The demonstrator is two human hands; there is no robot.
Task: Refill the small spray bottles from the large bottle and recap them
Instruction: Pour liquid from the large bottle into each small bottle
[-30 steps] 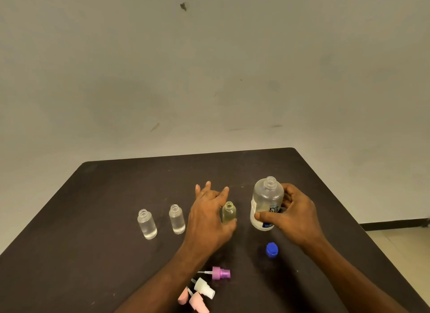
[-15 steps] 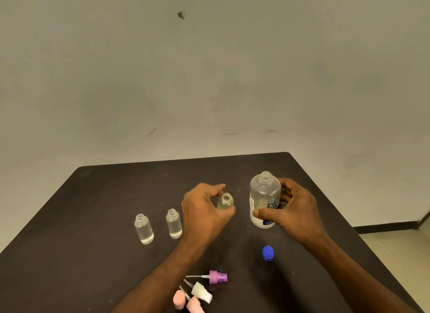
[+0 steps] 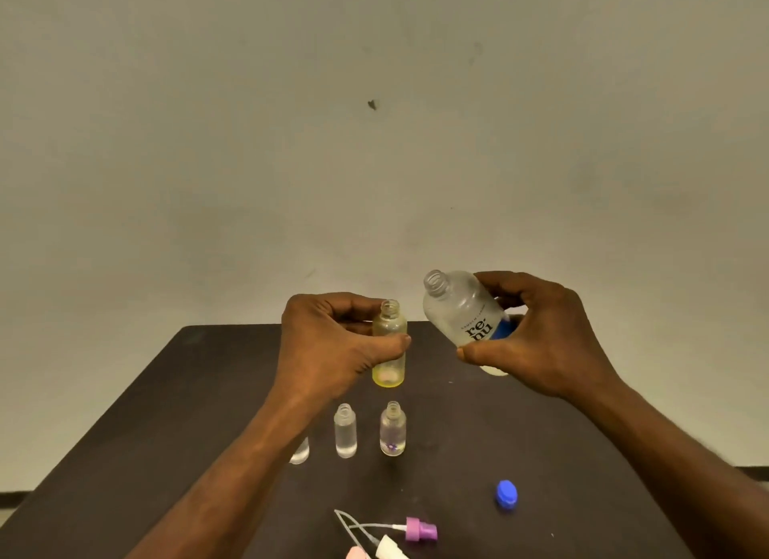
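Note:
My left hand (image 3: 333,342) grips a small yellowish bottle (image 3: 389,346), uncapped and upright, lifted above the dark table (image 3: 208,392). My right hand (image 3: 537,338) holds the large frosted bottle (image 3: 462,309) with a blue-and-white label, uncapped and tilted with its mouth toward the small bottle. The two mouths are apart. Three more small clear bottles stand open on the table: one (image 3: 392,429), one (image 3: 345,431), and one (image 3: 300,452) half hidden behind my left forearm.
A blue cap (image 3: 506,494) lies on the table at the right. Near the front edge lie spray tops with dip tubes: a purple one (image 3: 421,530), a white one (image 3: 391,549) and a pink one (image 3: 358,553). A pale wall stands behind the table.
Both hands have lifted their bottles off the table. The large bottle has gone from upright to tilted toward the small yellowish bottle. My left hand now fully grips that bottle.

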